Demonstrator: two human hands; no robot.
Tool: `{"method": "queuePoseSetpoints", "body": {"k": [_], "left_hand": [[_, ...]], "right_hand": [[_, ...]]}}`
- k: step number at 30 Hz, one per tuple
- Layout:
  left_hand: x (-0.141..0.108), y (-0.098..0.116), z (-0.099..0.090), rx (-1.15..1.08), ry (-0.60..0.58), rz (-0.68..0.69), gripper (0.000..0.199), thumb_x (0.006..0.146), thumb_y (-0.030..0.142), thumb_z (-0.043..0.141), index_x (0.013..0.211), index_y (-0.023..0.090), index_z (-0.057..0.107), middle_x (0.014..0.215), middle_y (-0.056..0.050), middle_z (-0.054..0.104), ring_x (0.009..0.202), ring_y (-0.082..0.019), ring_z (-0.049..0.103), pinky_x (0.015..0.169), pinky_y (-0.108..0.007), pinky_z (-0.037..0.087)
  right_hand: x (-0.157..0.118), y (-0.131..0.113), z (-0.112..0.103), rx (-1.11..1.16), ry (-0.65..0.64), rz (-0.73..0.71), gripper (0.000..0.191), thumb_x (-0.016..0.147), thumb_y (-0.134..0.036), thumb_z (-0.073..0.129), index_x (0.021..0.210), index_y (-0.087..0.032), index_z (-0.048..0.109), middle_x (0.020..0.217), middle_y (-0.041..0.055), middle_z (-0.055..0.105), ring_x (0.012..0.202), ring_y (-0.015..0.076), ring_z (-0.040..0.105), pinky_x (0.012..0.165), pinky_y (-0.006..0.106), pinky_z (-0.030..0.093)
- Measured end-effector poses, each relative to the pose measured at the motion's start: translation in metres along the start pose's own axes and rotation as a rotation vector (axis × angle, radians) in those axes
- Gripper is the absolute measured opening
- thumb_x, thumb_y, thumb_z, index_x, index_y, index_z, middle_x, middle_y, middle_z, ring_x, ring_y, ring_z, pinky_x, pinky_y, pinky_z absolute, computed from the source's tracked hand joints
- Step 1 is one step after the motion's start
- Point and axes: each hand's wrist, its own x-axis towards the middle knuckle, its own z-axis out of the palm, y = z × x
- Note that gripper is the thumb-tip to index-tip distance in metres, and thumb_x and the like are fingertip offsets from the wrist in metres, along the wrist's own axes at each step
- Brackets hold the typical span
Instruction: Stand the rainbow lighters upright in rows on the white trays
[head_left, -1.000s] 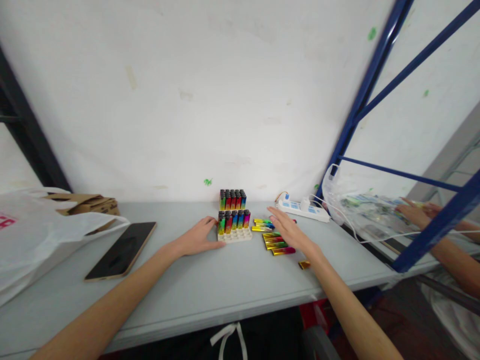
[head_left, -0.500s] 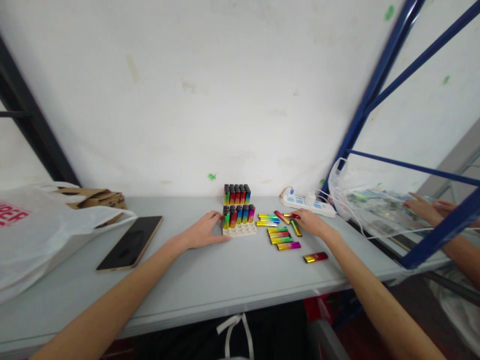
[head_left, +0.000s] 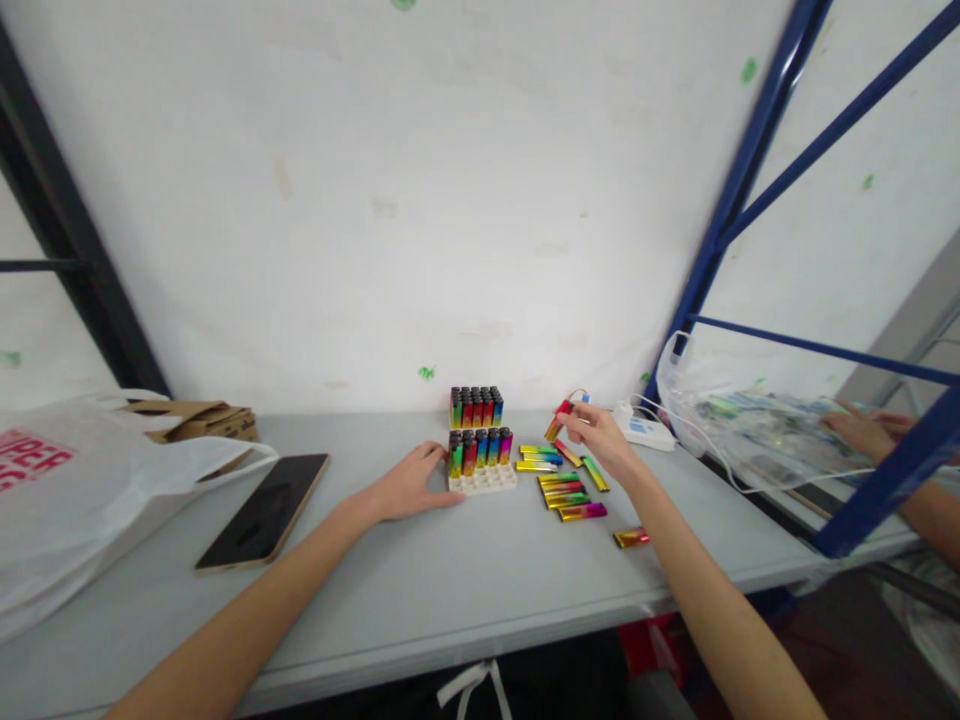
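Note:
Colourful lighters (head_left: 480, 449) stand upright in the rear holes of a white holed rack (head_left: 484, 483); its front holes show bare. My left hand (head_left: 409, 482) steadies the rack at its left end, thumb by the front corner and fingers toward the back. Raised above the table on the right, my right hand (head_left: 600, 437) pinches a red and gold lighter (head_left: 558, 421), tilted. Below and left of it, several loose lighters (head_left: 564, 492) lie flat. A single red and gold one (head_left: 630, 538) lies nearer the front, partly behind my right forearm.
Behind the rack stands another block of upright lighters (head_left: 477, 407). A phone (head_left: 264, 512) and a white plastic bag (head_left: 67, 480) with cardboard (head_left: 202, 420) are at left. At right are a power strip (head_left: 646, 432), a blue frame (head_left: 720, 240) and another person's hand (head_left: 859, 432).
My right hand has lifted a red and gold lighter off the table and moved slightly left. My left hand stays at the rack. The view has tilted up a little.

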Motion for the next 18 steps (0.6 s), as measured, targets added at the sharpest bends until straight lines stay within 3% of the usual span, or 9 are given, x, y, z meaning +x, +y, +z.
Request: {"method": "queuePoseSetpoints", "body": {"k": [3,6,8,10,13,16,18], "left_hand": [[-0.001,0.000,0.000,-0.007,0.009,0.009,0.064,0.078,0.070,0.069,0.117,0.019,0.061,0.126,-0.014,0.062,0.117,-0.034,0.061,0.107,-0.048,0.049],[-0.001,0.000,0.000,-0.010,0.008,0.002,0.064,0.078,0.069,0.070,0.117,0.019,0.061,0.127,-0.014,0.061,0.117,-0.034,0.060,0.107,-0.047,0.049],[-0.001,0.001,0.001,-0.012,0.009,-0.002,0.064,0.077,0.068,0.070,0.116,0.018,0.062,0.126,-0.015,0.061,0.117,-0.034,0.060,0.108,-0.047,0.048],[-0.001,0.001,0.001,-0.017,0.011,-0.005,0.063,0.077,0.068,0.070,0.115,0.018,0.062,0.125,-0.014,0.061,0.117,-0.034,0.060,0.107,-0.047,0.048],[0.000,0.000,0.003,-0.022,0.014,-0.001,0.063,0.078,0.068,0.070,0.115,0.018,0.062,0.121,-0.013,0.061,0.114,-0.034,0.060,0.105,-0.046,0.049],[0.001,-0.002,0.004,-0.005,0.016,0.010,0.063,0.078,0.068,0.070,0.115,0.018,0.062,0.119,-0.013,0.061,0.112,-0.034,0.061,0.104,-0.047,0.050],[0.001,-0.004,0.005,0.002,0.015,0.015,0.063,0.079,0.067,0.070,0.116,0.018,0.062,0.119,-0.013,0.061,0.112,-0.034,0.061,0.104,-0.046,0.049]], "right_hand": [[0.012,-0.020,0.033,0.225,0.036,0.019,0.044,0.079,-0.062,0.073,0.085,-0.020,0.062,0.079,0.0006,0.060,0.070,0.0136,0.055,0.062,0.025,0.045],[0.016,-0.035,0.063,0.414,-0.081,0.040,0.045,0.080,-0.063,0.071,0.093,-0.022,0.058,0.090,0.0019,0.064,0.074,0.0144,0.059,0.066,0.027,0.050],[0.012,-0.039,0.081,0.490,-0.157,0.047,0.043,0.083,-0.061,0.070,0.100,-0.024,0.056,0.081,-0.0016,0.062,0.062,0.0115,0.053,0.059,0.025,0.047],[0.005,-0.036,0.098,0.537,-0.187,0.068,0.043,0.085,-0.060,0.068,0.106,-0.025,0.055,0.067,-0.0071,0.051,0.050,0.0086,0.038,0.048,0.021,0.034],[-0.007,-0.026,0.119,0.552,-0.221,0.161,0.045,0.085,-0.066,0.063,0.090,-0.022,0.055,0.057,-0.0098,0.033,0.045,0.0073,0.023,0.044,0.020,0.018],[-0.014,-0.019,0.132,0.531,-0.216,0.293,0.056,0.085,-0.072,0.053,0.063,-0.022,0.043,0.051,-0.0096,0.022,0.044,0.0069,0.016,0.043,0.022,0.013],[-0.016,-0.018,0.137,0.497,-0.168,0.367,0.055,0.087,-0.066,0.048,0.056,-0.023,0.033,0.048,-0.0090,0.020,0.042,0.0069,0.014,0.042,0.023,0.010]]}}
